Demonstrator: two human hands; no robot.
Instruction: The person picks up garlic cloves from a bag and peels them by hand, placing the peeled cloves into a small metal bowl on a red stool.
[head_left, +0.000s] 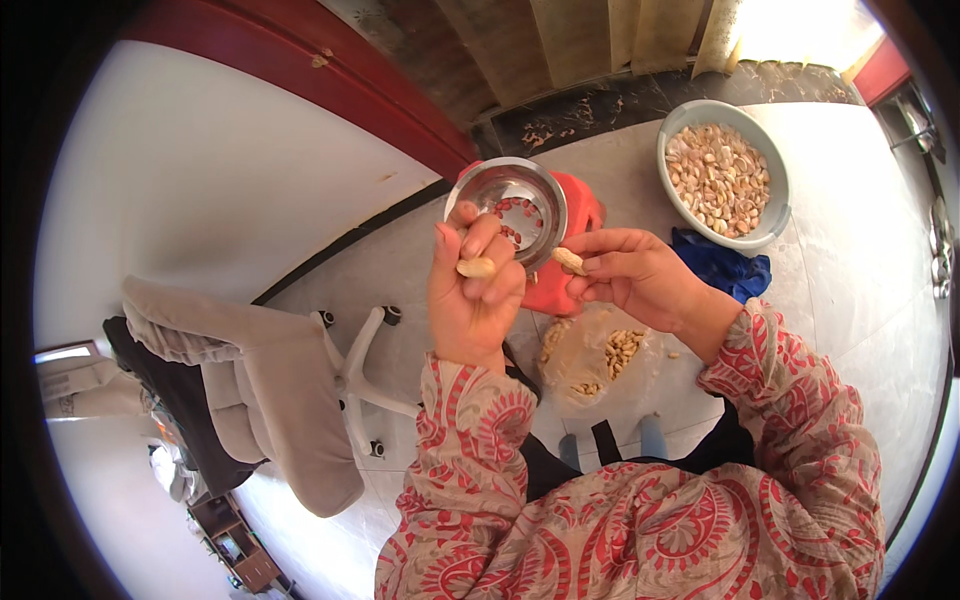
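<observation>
My left hand (478, 289), palm up with curled fingers, holds a peanut shell piece (475, 267). Between the thumb and fingertips of my right hand (637, 274) is a peanut in its shell (568, 260). Just beyond both hands, a stainless steel bowl (551, 187) holds red-skinned peanut kernels (525, 211) and rests on a red plastic stool or container (581, 199). Below it on the floor, a clear plastic bag (574, 360) contains unshelled peanuts (622, 351).
A grey-green basin (780, 180) of garlic cloves (716, 178) stands at the upper right beside a blue cloth or bag (724, 264). At left is a grey cushioned swivel chair (277, 390) with a white wheeled base (360, 382). A white wall (225, 157) rises behind it.
</observation>
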